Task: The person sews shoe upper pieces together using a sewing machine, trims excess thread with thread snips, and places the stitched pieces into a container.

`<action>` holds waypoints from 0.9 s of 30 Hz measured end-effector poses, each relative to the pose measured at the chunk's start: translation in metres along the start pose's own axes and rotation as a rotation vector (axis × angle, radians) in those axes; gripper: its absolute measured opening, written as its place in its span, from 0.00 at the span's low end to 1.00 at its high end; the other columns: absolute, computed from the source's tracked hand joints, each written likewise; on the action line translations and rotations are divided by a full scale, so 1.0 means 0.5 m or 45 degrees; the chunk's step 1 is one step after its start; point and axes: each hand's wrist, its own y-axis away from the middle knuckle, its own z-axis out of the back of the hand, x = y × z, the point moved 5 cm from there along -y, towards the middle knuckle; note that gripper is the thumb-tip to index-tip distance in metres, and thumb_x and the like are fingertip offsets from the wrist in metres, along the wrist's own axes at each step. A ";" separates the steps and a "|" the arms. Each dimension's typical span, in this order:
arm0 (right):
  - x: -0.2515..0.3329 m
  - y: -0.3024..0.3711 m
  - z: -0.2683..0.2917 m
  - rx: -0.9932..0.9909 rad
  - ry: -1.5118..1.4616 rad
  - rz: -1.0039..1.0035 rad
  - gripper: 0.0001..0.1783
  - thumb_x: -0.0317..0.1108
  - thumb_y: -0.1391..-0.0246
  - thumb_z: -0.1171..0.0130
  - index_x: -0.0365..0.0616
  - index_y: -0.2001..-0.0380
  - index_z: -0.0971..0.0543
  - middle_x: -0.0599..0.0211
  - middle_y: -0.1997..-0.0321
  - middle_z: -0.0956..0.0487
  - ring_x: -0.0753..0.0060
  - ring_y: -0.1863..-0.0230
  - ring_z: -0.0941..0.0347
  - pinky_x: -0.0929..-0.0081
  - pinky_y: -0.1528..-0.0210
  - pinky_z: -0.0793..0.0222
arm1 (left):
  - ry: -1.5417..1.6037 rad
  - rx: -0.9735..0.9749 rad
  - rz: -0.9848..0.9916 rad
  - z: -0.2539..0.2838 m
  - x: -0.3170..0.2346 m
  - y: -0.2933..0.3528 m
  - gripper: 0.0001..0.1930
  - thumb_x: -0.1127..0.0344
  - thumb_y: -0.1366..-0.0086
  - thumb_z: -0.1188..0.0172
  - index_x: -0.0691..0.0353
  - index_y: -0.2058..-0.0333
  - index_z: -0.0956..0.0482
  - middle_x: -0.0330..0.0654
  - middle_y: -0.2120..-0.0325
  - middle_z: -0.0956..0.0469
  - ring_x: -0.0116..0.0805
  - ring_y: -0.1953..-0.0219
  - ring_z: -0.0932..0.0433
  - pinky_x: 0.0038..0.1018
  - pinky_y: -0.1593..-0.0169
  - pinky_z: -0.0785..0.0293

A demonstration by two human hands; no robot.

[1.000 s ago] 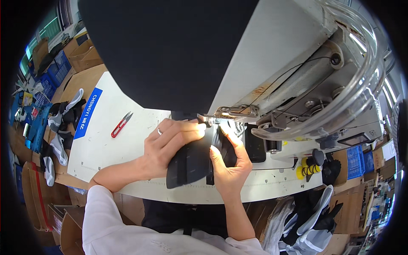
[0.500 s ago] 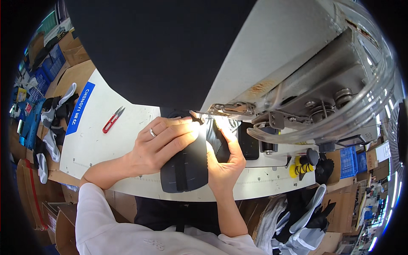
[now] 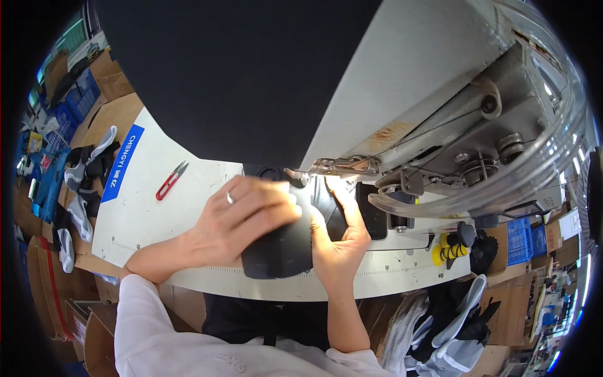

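Black curved fabric piece [image 3: 279,256] lies partly beneath the bare left hand [image 3: 248,210] (blurred, grip unclear), whose uneven pull could skew it; the bare right hand [image 3: 341,246], thumb and forefinger parted, risks injury by straying under the pale metal sewing machine [image 3: 377,81].

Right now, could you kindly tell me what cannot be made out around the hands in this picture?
All in the head view:
Left grip: fingers blurred, so exact contact is unclear.
Black piece: partly covered by the left grip; its far end is hidden at the sewing machine.
Sewing machine's upper part: cut off by the top edge.
Ruler marks on the worktable: too small to read.
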 end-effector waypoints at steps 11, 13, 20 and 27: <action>-0.006 -0.001 -0.002 -0.007 0.019 -0.092 0.24 0.20 0.50 0.36 0.30 0.47 0.26 0.55 0.50 0.21 0.69 0.47 0.27 0.72 0.42 0.34 | -0.050 -0.067 -0.152 -0.007 -0.016 0.018 0.16 0.68 0.55 0.38 0.65 0.64 0.18 0.41 0.69 0.21 0.33 0.69 0.23 0.25 0.70 0.28; -0.015 -0.001 0.000 -0.028 0.024 -0.192 0.24 0.20 0.50 0.36 0.30 0.47 0.27 0.56 0.50 0.21 0.70 0.48 0.26 0.73 0.42 0.33 | -0.069 -0.018 -0.164 -0.012 -0.011 0.019 0.16 0.70 0.55 0.39 0.64 0.64 0.17 0.39 0.68 0.22 0.32 0.68 0.23 0.25 0.70 0.29; -0.012 -0.001 -0.002 0.006 0.003 -0.120 0.27 0.19 0.50 0.36 0.30 0.45 0.29 0.56 0.51 0.22 0.71 0.50 0.25 0.73 0.44 0.32 | -0.133 -0.041 -0.160 -0.018 -0.005 0.018 0.16 0.70 0.55 0.40 0.62 0.63 0.17 0.39 0.68 0.22 0.32 0.67 0.23 0.25 0.69 0.28; -0.014 -0.006 0.000 0.037 -0.075 -0.187 0.29 0.18 0.49 0.37 0.30 0.42 0.32 0.56 0.51 0.21 0.74 0.52 0.25 0.77 0.49 0.30 | -0.078 0.024 -0.065 -0.003 0.008 -0.009 0.17 0.72 0.56 0.39 0.61 0.63 0.18 0.36 0.67 0.23 0.32 0.69 0.24 0.24 0.66 0.26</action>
